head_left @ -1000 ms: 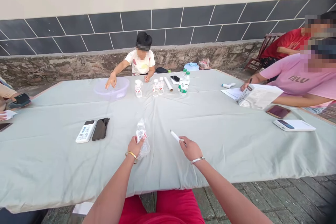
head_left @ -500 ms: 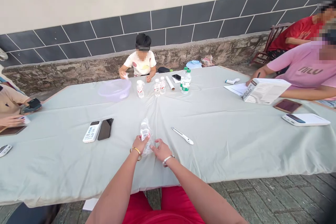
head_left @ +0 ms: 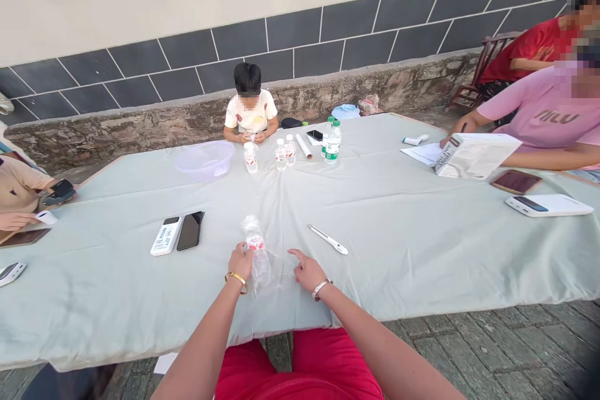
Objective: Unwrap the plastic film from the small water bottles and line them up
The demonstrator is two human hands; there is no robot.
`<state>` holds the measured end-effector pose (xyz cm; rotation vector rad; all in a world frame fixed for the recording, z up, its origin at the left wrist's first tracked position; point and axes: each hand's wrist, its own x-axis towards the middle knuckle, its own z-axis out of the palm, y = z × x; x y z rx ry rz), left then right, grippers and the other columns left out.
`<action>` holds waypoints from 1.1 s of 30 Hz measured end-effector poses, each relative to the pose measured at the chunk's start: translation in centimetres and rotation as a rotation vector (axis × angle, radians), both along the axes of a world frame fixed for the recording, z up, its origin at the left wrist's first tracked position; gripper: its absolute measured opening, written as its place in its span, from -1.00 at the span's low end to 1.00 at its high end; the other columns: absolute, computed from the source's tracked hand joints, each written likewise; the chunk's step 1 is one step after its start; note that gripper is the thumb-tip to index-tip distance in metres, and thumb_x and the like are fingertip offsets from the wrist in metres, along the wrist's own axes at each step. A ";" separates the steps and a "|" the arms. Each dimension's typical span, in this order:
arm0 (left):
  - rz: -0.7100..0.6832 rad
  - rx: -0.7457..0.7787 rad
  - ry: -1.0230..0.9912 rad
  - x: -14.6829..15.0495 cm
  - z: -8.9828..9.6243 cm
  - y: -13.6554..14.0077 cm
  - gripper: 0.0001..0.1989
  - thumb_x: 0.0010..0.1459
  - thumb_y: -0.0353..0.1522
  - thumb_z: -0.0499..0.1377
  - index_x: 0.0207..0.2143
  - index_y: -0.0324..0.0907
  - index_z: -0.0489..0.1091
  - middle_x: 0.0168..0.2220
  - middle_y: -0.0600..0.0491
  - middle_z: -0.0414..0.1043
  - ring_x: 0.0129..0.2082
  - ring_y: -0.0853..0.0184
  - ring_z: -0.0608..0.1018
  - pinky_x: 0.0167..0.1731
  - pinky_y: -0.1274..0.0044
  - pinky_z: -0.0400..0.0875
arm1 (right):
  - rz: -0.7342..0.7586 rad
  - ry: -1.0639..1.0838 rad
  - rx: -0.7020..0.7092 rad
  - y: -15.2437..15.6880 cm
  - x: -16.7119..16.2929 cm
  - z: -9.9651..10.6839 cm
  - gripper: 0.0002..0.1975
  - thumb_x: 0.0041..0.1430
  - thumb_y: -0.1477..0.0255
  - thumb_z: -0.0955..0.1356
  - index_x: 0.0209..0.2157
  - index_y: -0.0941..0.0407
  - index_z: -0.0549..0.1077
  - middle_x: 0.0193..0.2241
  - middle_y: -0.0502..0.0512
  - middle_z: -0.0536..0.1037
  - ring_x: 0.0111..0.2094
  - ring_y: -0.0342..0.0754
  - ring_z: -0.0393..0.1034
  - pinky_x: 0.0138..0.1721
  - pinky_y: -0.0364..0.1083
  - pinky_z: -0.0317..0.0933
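Observation:
A small clear water bottle (head_left: 255, 242) with a red and white label lies in a crumpled transparent plastic bag (head_left: 262, 275) at the near middle of the table. My left hand (head_left: 240, 261) grips its left side through the film, the fingers partly hidden. To the right of the bag, my right hand (head_left: 309, 270) hovers low over the cloth with its index finger stretched out and the other fingers loosely bent. I see nothing held in it. A white pen (head_left: 328, 239) lies just beyond that hand.
A white power bank (head_left: 165, 236) and black phone (head_left: 190, 230) lie left. Several bottles stand farther back near a lilac basin (head_left: 205, 160). People sit around the cloth-covered table (head_left: 398, 231). A white box (head_left: 477, 155) stands at the right.
My right hand has drawn away to the right from the bagged bottle. The bottle has turned in my left hand, showing its red label. Across the table, a person's hands have come together.

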<state>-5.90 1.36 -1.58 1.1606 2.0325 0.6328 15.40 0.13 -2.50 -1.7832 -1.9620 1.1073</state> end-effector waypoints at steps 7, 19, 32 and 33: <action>-0.078 0.069 0.161 1.9 0.0 -0.8 -0.16 0.00 -0.01 0.15 0.22 -0.31 0.03 0.12 -0.31 0.25 0.13 0.01 0.34 0.01 0.39 0.22 | 0.018 -0.043 0.323 -0.6 -1.2 3.6 -0.53 0.10 0.60 0.18 0.05 0.10 0.34 -0.11 0.20 0.45 -0.11 0.00 0.35 -0.08 -0.06 0.18; -0.141 0.142 0.154 -0.6 -1.2 -1.8 -0.53 0.17 -0.10 0.02 0.03 -0.17 0.28 -0.18 -0.08 0.49 -0.15 0.19 0.51 -0.16 0.45 0.33 | 0.225 -0.047 0.226 0.8 -5.0 1.1 -0.76 0.26 0.39 0.20 -0.20 0.14 0.45 -0.29 0.12 0.49 -0.28 -0.06 0.38 -0.24 -0.12 0.17; -0.140 0.100 0.223 2.4 -0.4 -1.7 -0.25 0.06 -0.27 0.16 0.25 -0.29 -0.04 0.07 -0.32 0.28 0.01 0.05 0.43 -0.10 0.38 0.30 | 0.039 0.323 0.495 2.6 -8.1 6.4 -0.63 0.13 0.41 0.29 0.01 0.12 0.34 0.00 0.15 0.40 -0.02 -0.02 0.32 0.00 -0.03 0.21; -0.174 0.112 0.240 2.9 -0.3 -1.7 -0.27 0.05 -0.32 0.16 0.25 -0.26 -0.02 0.10 -0.31 0.25 0.04 0.04 0.41 -0.08 0.38 0.28 | 0.057 0.319 0.477 2.9 -8.8 6.1 -0.56 0.13 0.38 0.30 0.06 0.13 0.30 0.06 0.18 0.36 0.05 0.01 0.27 0.05 -0.01 0.17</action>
